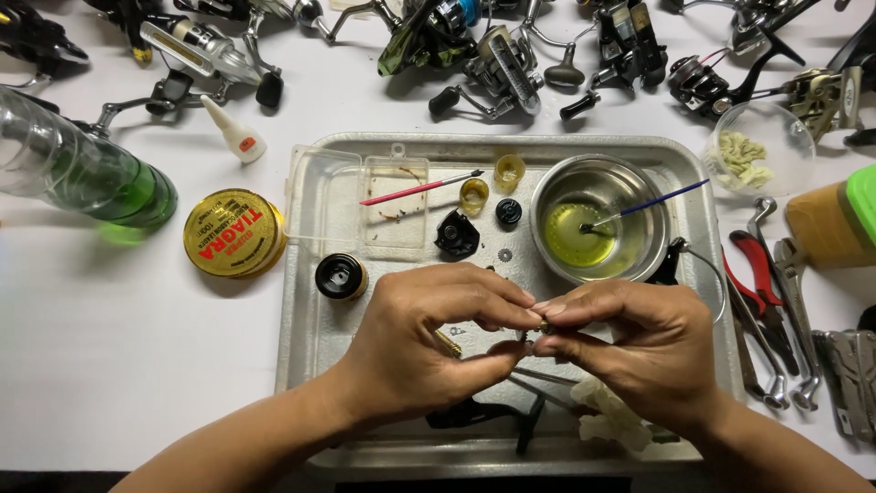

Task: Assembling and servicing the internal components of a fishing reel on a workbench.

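At the far left of the white bench (pixel 109 365) a clear plastic bottle with a green base (pixel 78 173) lies on its side, and just right of it sits a round yellow tin (pixel 233 233) with a red-lettered lid. Above the tin a small white glue tube (pixel 235 131) lies tilted. Along the back edge fishing reels (pixel 493 55) are strewn in a row.

In the middle stands a metal tray (pixel 315 319). On its left part lies a clear plastic box (pixel 365 201) with a red-handled brush (pixel 420 187) across it, and a black spool (pixel 340 276) sits near the tray's left rim. Further right are two small yellow cups (pixel 493 183), a black reel part (pixel 456 235), and a steel bowl (pixel 598 219) of yellow-green liquid with a blue-handled brush (pixel 648 203) leaning in it.

Over the tray's near half, the left hand (pixel 424 342) and the right hand (pixel 630 347) meet fingertip to fingertip. Both sets of fingers are pinched together on a small metal part (pixel 542 325) held between them above the tray; what the part is I cannot tell. A brass-tipped shaft (pixel 447 344) pokes out under the left hand, and a crumpled white rag (pixel 611 415) lies beneath the right one.

To the right of the tray lie red-handled pliers (pixel 750 269) and wrenches (pixel 789 310), with a clear round tub (pixel 757 151) of pale scraps behind them.
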